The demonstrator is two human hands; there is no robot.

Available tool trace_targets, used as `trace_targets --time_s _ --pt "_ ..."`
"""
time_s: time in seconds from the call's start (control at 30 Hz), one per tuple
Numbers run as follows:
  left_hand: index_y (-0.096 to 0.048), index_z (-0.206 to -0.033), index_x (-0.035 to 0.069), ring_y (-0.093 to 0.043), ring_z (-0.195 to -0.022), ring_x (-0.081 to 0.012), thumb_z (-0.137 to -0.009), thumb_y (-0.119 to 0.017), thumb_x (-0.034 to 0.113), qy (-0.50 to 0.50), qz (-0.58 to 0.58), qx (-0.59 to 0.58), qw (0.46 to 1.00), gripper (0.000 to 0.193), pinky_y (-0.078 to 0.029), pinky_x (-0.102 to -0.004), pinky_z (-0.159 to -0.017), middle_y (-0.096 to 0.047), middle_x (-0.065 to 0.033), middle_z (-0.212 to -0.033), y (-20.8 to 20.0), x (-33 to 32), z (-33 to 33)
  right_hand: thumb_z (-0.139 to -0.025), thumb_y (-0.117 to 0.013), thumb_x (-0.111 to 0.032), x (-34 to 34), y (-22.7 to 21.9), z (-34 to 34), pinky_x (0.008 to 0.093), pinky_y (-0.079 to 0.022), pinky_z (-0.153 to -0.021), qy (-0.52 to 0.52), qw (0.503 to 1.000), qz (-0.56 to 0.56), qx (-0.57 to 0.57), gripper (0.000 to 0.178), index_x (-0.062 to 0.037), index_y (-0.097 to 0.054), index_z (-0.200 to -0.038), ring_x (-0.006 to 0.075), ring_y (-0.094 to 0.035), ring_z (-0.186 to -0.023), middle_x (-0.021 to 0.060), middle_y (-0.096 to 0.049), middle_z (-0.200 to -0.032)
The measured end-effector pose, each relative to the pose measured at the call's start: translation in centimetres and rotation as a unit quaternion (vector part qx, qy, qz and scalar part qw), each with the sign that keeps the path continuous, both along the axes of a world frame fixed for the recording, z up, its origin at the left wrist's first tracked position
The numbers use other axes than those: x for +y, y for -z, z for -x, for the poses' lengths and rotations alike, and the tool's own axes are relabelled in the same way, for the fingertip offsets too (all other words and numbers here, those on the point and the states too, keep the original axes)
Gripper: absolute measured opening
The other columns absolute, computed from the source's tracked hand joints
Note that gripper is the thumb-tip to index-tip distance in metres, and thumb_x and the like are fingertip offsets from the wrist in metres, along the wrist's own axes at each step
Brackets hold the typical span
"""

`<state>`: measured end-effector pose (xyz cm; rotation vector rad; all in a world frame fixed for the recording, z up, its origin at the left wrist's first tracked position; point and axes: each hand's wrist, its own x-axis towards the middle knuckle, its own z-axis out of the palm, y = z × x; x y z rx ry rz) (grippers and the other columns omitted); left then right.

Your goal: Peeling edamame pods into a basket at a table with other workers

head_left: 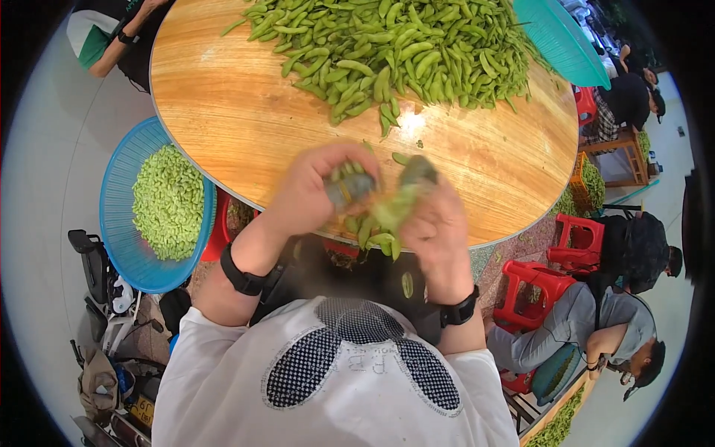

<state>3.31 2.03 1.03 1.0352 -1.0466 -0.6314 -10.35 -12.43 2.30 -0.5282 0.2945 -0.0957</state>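
My left hand is curled over the near edge of the round wooden table, its fingers closed around a few green soybean pods. A grey cover with a yellow band sits on its thumb. Beside it, my right hand is closed on a green pod, smeared by motion; a dark grey cover is on one of its fingers. Below and between the hands are several loose pods at the table edge. A single green piece appears in the air over my lap. Dark bands circle both wrists.
A large heap of pods covers the table's far side. At left stands a blue basket of shelled beans. A teal basket tilts at the far right. Red stools and seated people are at right.
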Motion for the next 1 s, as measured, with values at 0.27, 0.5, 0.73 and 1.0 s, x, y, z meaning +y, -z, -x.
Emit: trace_targets --time_s 0.27,0.5,0.73,1.0 --pt "-0.062 -0.097 0.007 -0.053 -0.074 -0.007 -0.086 -0.056 0.004 -0.123 -0.033 0.349 0.928 0.014 -0.042 -0.0179 -0.063 -0.059 -0.0004 -0.085 0.4 2.4 -2.3 -0.078 -0.066 -0.012 -0.6 -1.7 -3.1 0.0329 -0.047 -0.059 -0.101 0.563 0.813 0.107 0.032 -0.0018 -0.058 -0.108 0.0263 -0.061 -0.065 0.0148 -0.064 -0.076" --pt "-0.064 -0.109 0.009 -0.055 -0.071 -0.0134 -0.08 -0.063 0.004 -0.264 -0.15 -0.094 0.948 0.029 -0.044 -0.0218 -0.063 -0.059 -0.0047 -0.081 -0.3 1.7 0.1 -0.088 -0.056 -0.015 0.4 0.4 -4.6 0.0277 -0.04 -0.042 0.126 0.714 0.685 0.068 0.011 -0.0035 -0.056 -0.088 0.0153 -0.051 -0.045 0.0043 -0.054 -0.058" --pt "-0.066 -0.108 0.012 -0.059 -0.069 -0.0211 -0.074 -0.066 0.003 -0.227 -0.061 -0.247 0.94 0.035 -0.046 -0.0282 -0.059 -0.059 -0.0085 -0.081 0.2 0.2 1.0 -0.091 -0.05 -0.015 1.0 -1.3 -2.4 0.0176 -0.022 -0.035 -0.003 0.991 0.029 0.131 0.01 -0.0065 -0.052 -0.088 0.0039 -0.032 -0.039 -0.0044 -0.041 -0.057" --pt "-0.063 -0.089 0.001 -0.059 -0.074 -0.0139 -0.076 -0.065 -0.004 -0.199 -0.005 0.082 0.977 0.014 -0.047 -0.0252 -0.066 -0.061 -0.0053 -0.085 2.1 -0.7 1.3 -0.097 -0.036 -0.017 2.7 -1.9 -0.9 0.0184 -0.023 -0.043 -0.041 0.93 0.356 0.083 0.02 -0.0037 -0.05 -0.104 0.0048 -0.03 -0.05 -0.0018 -0.039 -0.066"
